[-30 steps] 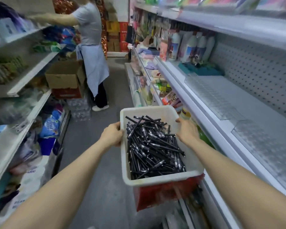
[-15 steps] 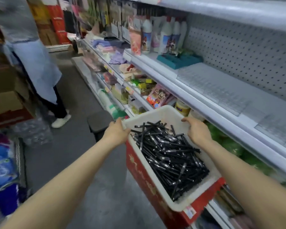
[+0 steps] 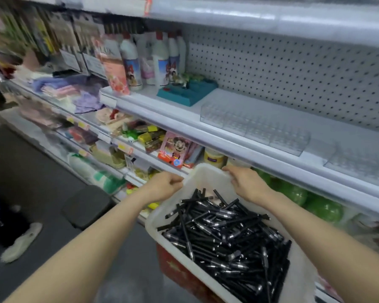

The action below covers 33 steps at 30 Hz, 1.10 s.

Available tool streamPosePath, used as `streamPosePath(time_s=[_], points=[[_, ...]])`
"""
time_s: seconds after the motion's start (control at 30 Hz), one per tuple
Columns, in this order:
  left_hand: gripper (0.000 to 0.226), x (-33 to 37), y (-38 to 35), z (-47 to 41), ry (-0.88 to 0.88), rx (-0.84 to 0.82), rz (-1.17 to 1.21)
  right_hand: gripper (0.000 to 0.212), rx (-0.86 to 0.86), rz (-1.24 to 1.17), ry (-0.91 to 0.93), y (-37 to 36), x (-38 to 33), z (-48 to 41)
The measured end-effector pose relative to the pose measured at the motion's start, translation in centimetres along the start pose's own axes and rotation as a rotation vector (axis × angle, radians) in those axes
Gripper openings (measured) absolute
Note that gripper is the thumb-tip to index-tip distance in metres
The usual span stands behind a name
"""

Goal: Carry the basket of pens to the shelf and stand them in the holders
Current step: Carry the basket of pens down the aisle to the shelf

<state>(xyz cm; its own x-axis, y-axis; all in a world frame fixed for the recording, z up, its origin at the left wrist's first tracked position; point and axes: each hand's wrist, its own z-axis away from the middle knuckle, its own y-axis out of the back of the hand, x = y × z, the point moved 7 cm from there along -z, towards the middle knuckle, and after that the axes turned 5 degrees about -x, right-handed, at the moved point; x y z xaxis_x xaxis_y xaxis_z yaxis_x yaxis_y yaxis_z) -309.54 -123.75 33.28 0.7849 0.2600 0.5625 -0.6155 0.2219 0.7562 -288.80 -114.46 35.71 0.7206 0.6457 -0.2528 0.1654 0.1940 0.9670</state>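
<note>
Both hands hold the white basket (image 3: 207,177) by its far end; the left hand (image 3: 164,184) grips the far left corner with its fingers curled over the rim, and the right hand (image 3: 247,184) grips the far right rim the same way, thumb on the inside. The basket is in the aisle just in front of the lower shelves, below the level of the shelf (image 3: 162,103) that carries the holders; it is packed with black pens (image 3: 228,237) lying loose and crossed over one another (none stands upright). A red box (image 3: 177,270) shows directly under the basket; whether the basket rests on it cannot be told.

On the shelf a long clear holder (image 3: 254,125) sits against the front edge, its cells without pens; a second clear holder (image 3: 359,162) lies further right, apart from the first. Left of them stands a teal tray (image 3: 186,90), and beside that a row of white bottles (image 3: 129,60); a white pegboard (image 3: 293,73) backs the shelf. Green packages (image 3: 324,208) fill the shelf below, just right of the right hand. On the floor at the left are a dark stool (image 3: 85,206) and another person's pale shoe (image 3: 22,241), blurred.
</note>
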Motion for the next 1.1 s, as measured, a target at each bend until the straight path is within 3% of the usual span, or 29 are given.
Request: streamPosePath(time_s=[0.27, 0.43, 0.6, 1.1], points=[[0.029, 1.2, 0.1, -4.0, -0.194, -0.218, 0.247, 0.051, -0.003, 0.078, -0.129, 0.1, -0.4, -1.3], [0.034, 1.4, 0.2, -5.2, -0.271, -0.249, 0.203, 0.052, 0.134, 0.057, -0.377, -0.4, -0.8, -0.9], [0.04, 1.6, 0.3, -5.6, -0.333, -0.219, 0.109, 0.067, 0.181, 0.09, -0.555, -0.4, -2.4, 2.1], [0.036, 2.4, 0.0, -4.2, -0.406, -0.108, -0.102, 0.068, 0.102, 0.262, -0.949, -1.5, -2.4, 15.0]])
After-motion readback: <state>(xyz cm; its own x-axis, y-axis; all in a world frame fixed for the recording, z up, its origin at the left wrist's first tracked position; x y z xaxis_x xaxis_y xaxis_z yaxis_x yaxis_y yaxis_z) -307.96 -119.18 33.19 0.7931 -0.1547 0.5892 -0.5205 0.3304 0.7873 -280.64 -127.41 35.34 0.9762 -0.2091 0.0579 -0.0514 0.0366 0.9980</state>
